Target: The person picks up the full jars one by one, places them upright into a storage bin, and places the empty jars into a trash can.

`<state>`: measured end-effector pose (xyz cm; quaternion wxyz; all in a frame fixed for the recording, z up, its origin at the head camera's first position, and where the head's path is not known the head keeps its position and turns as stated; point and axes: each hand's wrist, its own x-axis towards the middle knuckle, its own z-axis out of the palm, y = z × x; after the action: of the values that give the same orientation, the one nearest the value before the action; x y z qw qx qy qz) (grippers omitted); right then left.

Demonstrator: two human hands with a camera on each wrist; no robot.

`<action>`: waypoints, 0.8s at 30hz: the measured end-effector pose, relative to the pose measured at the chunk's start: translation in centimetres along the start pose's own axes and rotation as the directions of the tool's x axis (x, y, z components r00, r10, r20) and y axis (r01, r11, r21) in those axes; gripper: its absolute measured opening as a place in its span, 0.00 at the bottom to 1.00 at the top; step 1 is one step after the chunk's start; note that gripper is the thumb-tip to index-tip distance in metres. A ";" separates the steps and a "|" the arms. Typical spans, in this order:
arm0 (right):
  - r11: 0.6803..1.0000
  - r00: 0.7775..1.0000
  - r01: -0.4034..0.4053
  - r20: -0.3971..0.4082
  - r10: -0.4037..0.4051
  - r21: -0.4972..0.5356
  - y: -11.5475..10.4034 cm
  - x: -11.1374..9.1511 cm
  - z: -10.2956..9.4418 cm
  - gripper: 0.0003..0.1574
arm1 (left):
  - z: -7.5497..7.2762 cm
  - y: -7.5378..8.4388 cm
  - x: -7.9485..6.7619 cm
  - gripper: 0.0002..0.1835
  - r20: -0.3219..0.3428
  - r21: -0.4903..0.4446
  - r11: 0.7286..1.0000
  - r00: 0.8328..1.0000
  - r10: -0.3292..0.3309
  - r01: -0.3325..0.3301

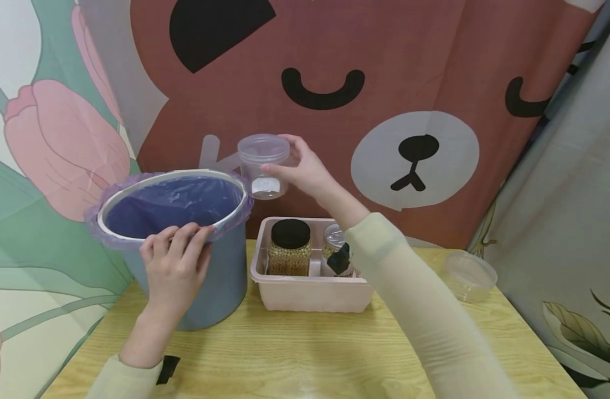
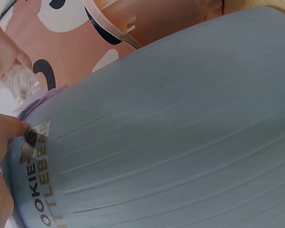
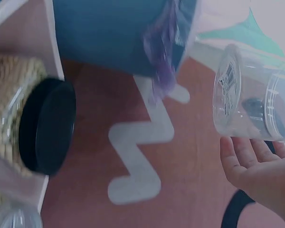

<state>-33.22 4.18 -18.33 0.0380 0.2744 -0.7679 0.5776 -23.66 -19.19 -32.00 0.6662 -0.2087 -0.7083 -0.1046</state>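
My right hand [image 1: 307, 169] grips a clear plastic jar [image 1: 265, 160] by its side, just right of the bin's rim and raised above the table. In the right wrist view this jar [image 3: 249, 92] looks see-through, with a printed label on its base and nothing visible inside. Over the near rim of a blue-grey trash bin [image 1: 217, 288] curl the fingers of my left hand [image 1: 177, 260]. A purple bag [image 1: 110, 233] lines the bin, its edge folded outside the white rim ring. The bin's bottom is hidden from view.
A pink basket [image 1: 309, 293] stands right of the bin. It holds a black-lidded jar [image 1: 290, 257] of pale grains and another clear jar [image 1: 333, 238], partly covered by my sleeve. A clear round container [image 1: 469, 277] sits at the table's right. A printed bear curtain [image 1: 409, 50] hangs behind.
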 end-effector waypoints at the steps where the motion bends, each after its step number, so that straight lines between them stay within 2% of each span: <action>1: 1.000 1.000 0.003 0.000 -0.003 -0.009 0.0 0.2 0.6 0.48 | 0.0 0.0 0.0 0.14 -0.001 0.000 1.000 1.000 0.000 0.000; 8: 0.999 0.999 0.035 0.011 -0.035 -0.033 0.0 1.0 4.2 0.51 | -0.1 0.0 0.1 0.15 -0.005 -0.003 1.000 1.000 -0.001 0.001; 14: 0.997 0.998 0.063 0.023 -0.062 -0.032 0.5 1.5 6.5 0.52 | -0.1 -0.1 0.2 0.15 -0.005 0.005 1.000 1.000 0.006 -0.006; 19: 0.998 0.996 0.060 0.069 -0.058 -0.025 1.2 1.4 7.5 0.54 | 0.0 -0.1 0.1 0.15 0.007 0.011 1.000 1.000 0.010 -0.010; 24: 0.999 0.997 0.054 0.056 -0.054 -0.007 1.6 1.4 7.9 0.54 | -0.1 -0.1 0.1 0.15 0.013 0.012 1.000 1.000 0.007 -0.008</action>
<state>-33.13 -3.23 -21.80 0.0331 0.3109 -0.7634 0.5653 -23.66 -19.31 -31.92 0.6633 -0.2081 -0.7123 -0.0966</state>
